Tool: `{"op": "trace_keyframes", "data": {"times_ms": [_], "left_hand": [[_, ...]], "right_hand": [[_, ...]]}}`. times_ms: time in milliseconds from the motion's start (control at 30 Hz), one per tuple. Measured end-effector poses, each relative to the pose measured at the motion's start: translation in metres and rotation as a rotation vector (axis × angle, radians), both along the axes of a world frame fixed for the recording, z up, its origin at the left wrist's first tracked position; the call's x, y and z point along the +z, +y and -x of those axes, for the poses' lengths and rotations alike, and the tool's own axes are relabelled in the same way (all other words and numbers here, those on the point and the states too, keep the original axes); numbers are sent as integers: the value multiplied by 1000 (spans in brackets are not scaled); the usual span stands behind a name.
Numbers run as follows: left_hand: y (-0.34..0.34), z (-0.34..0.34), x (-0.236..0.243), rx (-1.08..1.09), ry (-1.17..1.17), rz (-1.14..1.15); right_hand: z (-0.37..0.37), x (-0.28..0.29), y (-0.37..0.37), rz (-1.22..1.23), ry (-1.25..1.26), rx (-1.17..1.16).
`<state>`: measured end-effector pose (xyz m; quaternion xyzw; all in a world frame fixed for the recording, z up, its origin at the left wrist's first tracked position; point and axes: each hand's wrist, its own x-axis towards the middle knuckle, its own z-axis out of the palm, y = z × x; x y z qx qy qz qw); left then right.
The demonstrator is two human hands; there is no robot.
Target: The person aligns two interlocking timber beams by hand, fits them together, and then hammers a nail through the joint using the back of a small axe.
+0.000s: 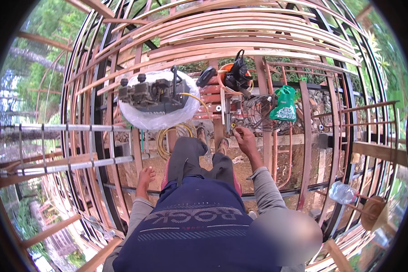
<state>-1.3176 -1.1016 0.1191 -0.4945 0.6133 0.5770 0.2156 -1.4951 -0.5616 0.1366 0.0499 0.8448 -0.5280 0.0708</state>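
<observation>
My right hand reaches forward, fingers curled, beside a small yellow ring-shaped item; what, if anything, it grips is too small to make out. This item lies among metal tools on a reddish metal piece. My left hand hangs at my left side, fingers apart and holding nothing. Ahead to the left, a dark machine sits on white plastic sheeting with a yellow hose attached. A coiled yellow hose lies beside my legs.
I am on open timber and steel joists over dirt. An orange bucket with black bags, coiled dark cable and a green bag are ahead. Long planks lie beyond. A ladder is left, a plastic bottle right.
</observation>
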Motion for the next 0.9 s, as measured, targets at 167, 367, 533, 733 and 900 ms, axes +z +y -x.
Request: {"op": "trace_keyframes", "data": {"times_ms": [167, 367, 533, 733, 900], "left_hand": [[39, 134, 43, -198, 102, -54], [121, 293, 33, -321, 172, -440], [191, 392, -37, -1325, 247, 1], [249, 503, -118, -1937, -272, 315], [254, 578, -215, -1852, -203, 414]], "right_hand": [[-17, 3, 29, -60, -74, -219], [-15, -28, 35, -158, -197, -315], [63, -44, 17, -112, -242, -410], [243, -124, -11, -11, -353, -412], [415, -320, 0, -71, -273, -408]]}}
